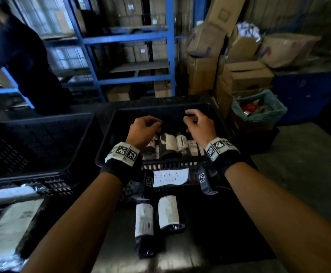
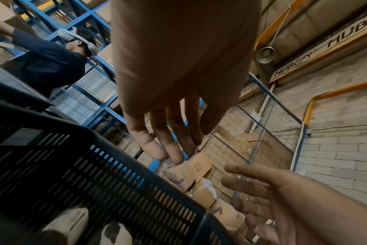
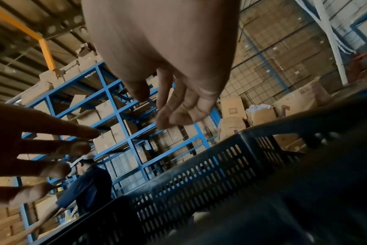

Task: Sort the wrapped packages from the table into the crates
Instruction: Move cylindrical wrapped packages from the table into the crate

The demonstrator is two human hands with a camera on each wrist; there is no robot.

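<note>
A black slotted crate (image 1: 156,112) stands in the middle of the table and holds several small wrapped packages (image 1: 170,144) with white labels. Both my hands hover over it and hold nothing. My left hand (image 1: 151,125) has loosely curled fingers above the crate's left half. My right hand (image 1: 192,119) hangs the same way over the right half. In the left wrist view the left fingers (image 2: 170,145) hang relaxed above the crate wall (image 2: 94,174). Two rolled packages (image 1: 144,221) (image 1: 168,211) lie on the table in front of the crate, between my forearms.
A second black crate (image 1: 32,146) stands to the left, with flat wrapped parcels (image 1: 9,223) before it. A paper label (image 1: 170,177) hangs on the middle crate's front. Behind are blue shelving (image 1: 131,38), cardboard boxes (image 1: 245,75), a lined bin (image 1: 259,109) and another person (image 1: 23,62).
</note>
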